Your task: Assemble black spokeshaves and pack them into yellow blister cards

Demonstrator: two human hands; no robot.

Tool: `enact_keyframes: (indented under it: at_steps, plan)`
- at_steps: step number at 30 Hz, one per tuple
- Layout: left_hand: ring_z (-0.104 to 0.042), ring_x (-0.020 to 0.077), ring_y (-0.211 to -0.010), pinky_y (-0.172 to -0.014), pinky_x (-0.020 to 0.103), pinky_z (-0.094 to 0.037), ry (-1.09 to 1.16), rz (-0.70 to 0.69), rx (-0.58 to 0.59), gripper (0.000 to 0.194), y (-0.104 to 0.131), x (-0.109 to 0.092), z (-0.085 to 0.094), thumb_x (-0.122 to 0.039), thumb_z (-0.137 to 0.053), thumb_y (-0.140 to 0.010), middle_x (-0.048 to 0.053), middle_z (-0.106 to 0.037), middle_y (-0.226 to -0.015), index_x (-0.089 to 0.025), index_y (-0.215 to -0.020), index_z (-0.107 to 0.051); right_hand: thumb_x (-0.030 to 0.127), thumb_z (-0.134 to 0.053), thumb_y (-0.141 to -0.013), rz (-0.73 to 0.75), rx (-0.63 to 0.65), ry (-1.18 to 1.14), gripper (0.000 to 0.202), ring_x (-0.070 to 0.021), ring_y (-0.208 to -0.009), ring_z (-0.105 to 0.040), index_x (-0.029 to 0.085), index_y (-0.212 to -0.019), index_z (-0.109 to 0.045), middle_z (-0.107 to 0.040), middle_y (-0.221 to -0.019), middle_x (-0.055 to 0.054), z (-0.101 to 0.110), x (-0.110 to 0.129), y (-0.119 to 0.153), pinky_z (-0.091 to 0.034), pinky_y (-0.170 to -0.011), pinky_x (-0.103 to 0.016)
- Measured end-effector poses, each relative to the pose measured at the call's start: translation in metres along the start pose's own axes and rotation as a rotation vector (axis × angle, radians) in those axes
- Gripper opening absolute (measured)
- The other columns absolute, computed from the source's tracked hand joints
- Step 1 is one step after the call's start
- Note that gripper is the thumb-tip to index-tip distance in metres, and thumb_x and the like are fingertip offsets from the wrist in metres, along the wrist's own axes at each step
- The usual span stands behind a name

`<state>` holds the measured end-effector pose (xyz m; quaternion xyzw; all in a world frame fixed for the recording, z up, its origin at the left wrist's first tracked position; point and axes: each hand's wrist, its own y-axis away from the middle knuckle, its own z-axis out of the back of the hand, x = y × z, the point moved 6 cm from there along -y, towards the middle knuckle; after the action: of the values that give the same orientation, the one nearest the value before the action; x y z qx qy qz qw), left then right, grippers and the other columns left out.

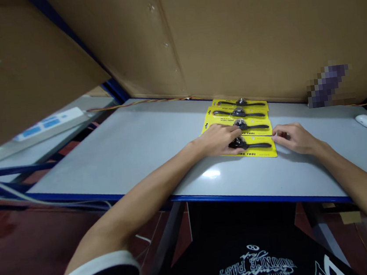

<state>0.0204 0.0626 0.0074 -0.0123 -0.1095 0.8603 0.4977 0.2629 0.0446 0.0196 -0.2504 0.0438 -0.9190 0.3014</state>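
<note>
Lettering (250, 154) "ING TOOL" shows on front yellow card (266, 151), left hand (221, 139) atop.

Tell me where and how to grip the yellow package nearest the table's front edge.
Probably pinch the front package at its right end, coming from the right: flat card shows around the dark handle there, the right hand is close, and the left hand covers the left part.

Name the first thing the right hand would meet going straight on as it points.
Probably the nearest yellow pack, at its right edge; whether the right hand touches it is unclear.
</note>
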Motion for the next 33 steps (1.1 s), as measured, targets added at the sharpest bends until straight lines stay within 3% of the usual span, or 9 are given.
enact_keyframes:
  at_steps: [5,10,15,20,25,33]
  plan:
    - [-0.071,0.0244,-0.078,-0.063,0.035,-0.045,-0.006,-0.036,-0.046,0.062,0.002,-0.001,0.000,-0.074,-0.046,-0.103,0.013,-0.075,-0.099,-0.017,-0.111,-0.070,0.046,-0.057,-0.099,0.024,-0.033,0.026,0.032,-0.0145,-0.055,-0.051,0.021,-0.082,-0.068,-0.063,-0.064,0.001,-0.003,0.005,-0.002,-0.039,-0.061,-0.031]
    - [-0.072,0.0242,-0.083,-0.066,0.034,-0.046,-0.007,0.013,-0.114,0.057,0.002,0.010,-0.004,-0.070,-0.053,-0.103,0.013,-0.074,-0.096,-0.017,-0.115,-0.071,0.046,-0.056,-0.099,0.018,-0.070,-0.004,0.032,-0.0141,-0.054,-0.051,0.021,-0.087,-0.071,-0.064,-0.064,0.000,-0.007,0.004,-0.004,-0.039,-0.060,-0.031]
    - [-0.072,0.0254,-0.084,-0.067,0.034,-0.047,0.085,0.140,-0.071,0.065,-0.002,0.015,-0.009,-0.076,-0.051,-0.101,0.012,-0.075,-0.105,-0.019,-0.125,-0.070,0.055,-0.069,-0.089,-0.040,-0.188,-0.024,0.034,-0.0137,-0.049,-0.047,0.023,-0.081,-0.069,-0.058,-0.057,0.003,-0.004,-0.002,-0.001,-0.039,-0.057,-0.031]
    - [-0.071,0.0261,-0.084,-0.067,0.034,-0.045,0.197,0.210,-0.003,0.073,-0.005,0.016,-0.006,-0.082,-0.047,-0.097,0.012,-0.077,-0.104,-0.019,-0.126,-0.070,0.047,-0.064,-0.087,-0.052,-0.264,-0.069,0.025,-0.0151,-0.049,-0.049,0.023,-0.080,-0.069,-0.060,-0.056,0.002,0.001,0.001,0.001,-0.041,-0.059,-0.032]
    - [-0.071,0.0258,-0.086,-0.069,0.035,-0.046,0.255,0.251,0.011,0.070,-0.004,0.020,-0.004,-0.069,-0.026,-0.107,0.013,-0.077,-0.103,-0.018,-0.123,-0.071,0.040,-0.056,-0.091,-0.106,-0.129,-0.016,0.027,-0.0149,-0.050,-0.047,0.022,-0.077,-0.070,-0.060,-0.054,0.002,-0.010,-0.001,-0.006,-0.038,-0.059,-0.031]
    - [-0.070,0.0262,-0.085,-0.070,0.035,-0.047,0.225,0.237,0.000,0.067,-0.004,0.017,-0.006,-0.066,-0.026,-0.107,0.012,-0.077,-0.099,-0.018,-0.120,-0.072,0.042,-0.053,-0.093,-0.131,-0.080,-0.002,0.030,-0.0152,-0.054,-0.049,0.021,-0.081,-0.071,-0.062,-0.060,0.001,-0.010,-0.002,-0.007,-0.038,-0.061,-0.032]
